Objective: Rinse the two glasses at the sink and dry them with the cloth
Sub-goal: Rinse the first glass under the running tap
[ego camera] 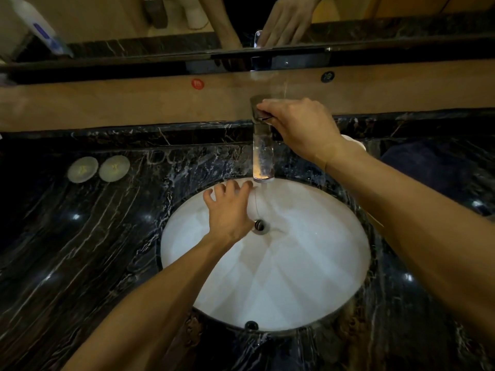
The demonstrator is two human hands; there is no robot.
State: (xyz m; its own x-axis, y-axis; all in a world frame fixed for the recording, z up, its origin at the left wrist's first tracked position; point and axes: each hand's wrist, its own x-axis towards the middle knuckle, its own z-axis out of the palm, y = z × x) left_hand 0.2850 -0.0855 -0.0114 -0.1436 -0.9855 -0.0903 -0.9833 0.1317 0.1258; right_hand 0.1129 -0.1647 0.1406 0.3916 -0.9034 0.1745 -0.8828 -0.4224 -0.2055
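Note:
My left hand (227,212) reaches into the white sink basin (308,263) and curls around a clear glass (259,203). The glass is faint and hard to make out, and sits just under the spout, above the drain (259,226). My right hand (300,124) grips the lever on top of the chrome tap (263,156). A thin stream of water falls from the spout. A dark blue cloth (428,167) lies on the counter at the right. I cannot see a second glass.
Black marble counter (80,250) surrounds the basin. Two round pale discs (83,168) (114,168) lie at the left, with a pair of spectacles (163,156) beside them. A white object (355,141) peeks out behind my right wrist. A mirror (107,20) runs along the back.

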